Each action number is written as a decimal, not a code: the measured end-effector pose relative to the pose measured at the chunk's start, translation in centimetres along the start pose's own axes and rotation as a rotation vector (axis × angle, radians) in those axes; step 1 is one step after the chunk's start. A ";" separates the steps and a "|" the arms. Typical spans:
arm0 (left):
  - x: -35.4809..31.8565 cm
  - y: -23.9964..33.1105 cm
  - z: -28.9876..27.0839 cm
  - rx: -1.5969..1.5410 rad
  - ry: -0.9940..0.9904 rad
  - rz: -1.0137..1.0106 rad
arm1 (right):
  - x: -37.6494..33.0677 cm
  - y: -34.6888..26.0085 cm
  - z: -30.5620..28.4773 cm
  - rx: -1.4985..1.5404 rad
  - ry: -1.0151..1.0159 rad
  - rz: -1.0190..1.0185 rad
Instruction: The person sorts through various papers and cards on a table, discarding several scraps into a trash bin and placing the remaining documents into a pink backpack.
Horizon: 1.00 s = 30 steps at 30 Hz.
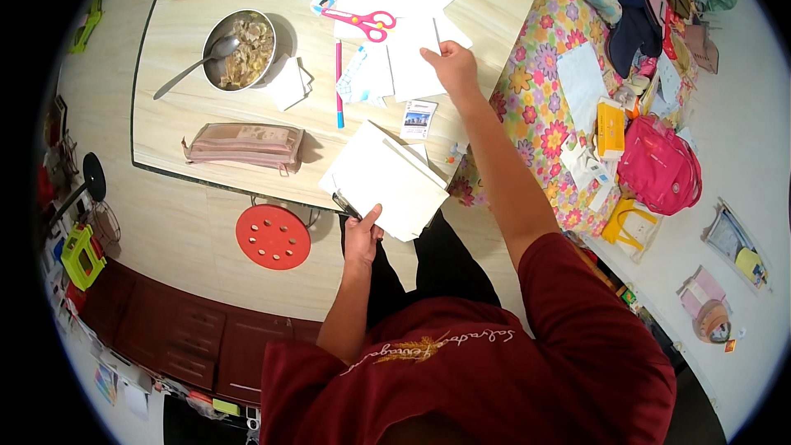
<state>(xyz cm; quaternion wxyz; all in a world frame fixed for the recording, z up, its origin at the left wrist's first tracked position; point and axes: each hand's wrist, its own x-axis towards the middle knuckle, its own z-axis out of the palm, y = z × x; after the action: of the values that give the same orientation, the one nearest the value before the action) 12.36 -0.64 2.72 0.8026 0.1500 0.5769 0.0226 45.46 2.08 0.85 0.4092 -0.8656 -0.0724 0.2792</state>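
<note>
My left hand (362,235) grips the lower edge of a stack of white paper (391,177), thumb on top, with the stack tilted over the table's near edge. A dark, slim thing (344,204), perhaps a pen or clip, shows beside that hand. My right hand (453,70) reaches across the table, its fingers closed at the edge of a white paper sheet (416,70) among loose papers. Pink scissors (367,23) lie on the papers. Nearby are a pink pen with a blue end (339,86), a blue-patterned paper piece (362,74) and a small picture card (418,119).
A metal bowl (268,29) with food holds a spoon (185,70). A pink pencil case (245,146) lies near the table's front edge. A red stool (273,236) stands below it. To the right, a flowered cloth (535,74) carries a pink bag (659,166) and clutter.
</note>
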 end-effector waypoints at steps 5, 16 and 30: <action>-0.6 1.4 1.0 0.004 0.010 0.029 | -2.0 -2.8 -4.2 -0.113 0.116 -0.208; -0.9 3.3 2.4 -0.037 0.024 0.140 | -14.0 -2.0 -4.7 0.122 -0.059 0.189; 0.7 1.5 0.8 -0.019 -0.012 0.093 | -21.5 3.3 2.2 0.102 0.027 0.286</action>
<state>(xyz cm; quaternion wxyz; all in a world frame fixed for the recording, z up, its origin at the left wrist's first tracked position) 13.54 0.74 2.69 0.8055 0.1690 0.5643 0.0647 25.96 -6.25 6.35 0.4098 -0.8489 0.0714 0.3261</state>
